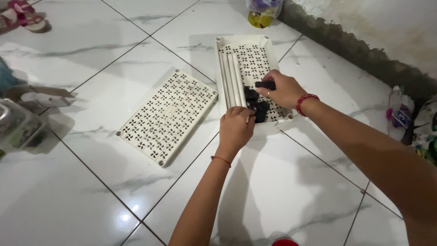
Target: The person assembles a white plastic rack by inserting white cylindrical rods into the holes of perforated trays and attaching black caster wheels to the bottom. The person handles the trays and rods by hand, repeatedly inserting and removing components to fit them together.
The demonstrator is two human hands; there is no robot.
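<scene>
Head view: looked down on a glossy white marble-look tiled floor (pixel 291 191) with dark grout lines and a bright light reflection
Room: a rough, stained wall (pixel 378 27) ran along the upper right, its base dark and unfinished
Right tray: a cream perforated tray (pixel 268 50) lay on the floor near the wall, holding white tubes (pixel 230 75) along its left side and small black pieces (pixel 257 107) at its near end
Left tray: a second perforated panel (pixel 168 114) lay flat just beside it, apart from both hands
Right hand: the right hand (pixel 282 89) sat over the tray, fingers pinching one black piece (pixel 265 84)
Left hand: the left hand (pixel 236 130) rested at the tray's near rim, fingers curled together; whether it held anything could not be told
Edges: sandals (pixel 27 18) at upper left, a clear container (pixel 18 125) at the left edge, a plastic bag (pixel 261 11) by the wall, clutter (pixel 409 118) at right
Open room: bare tiles spread wide in the foreground and to the left
</scene>
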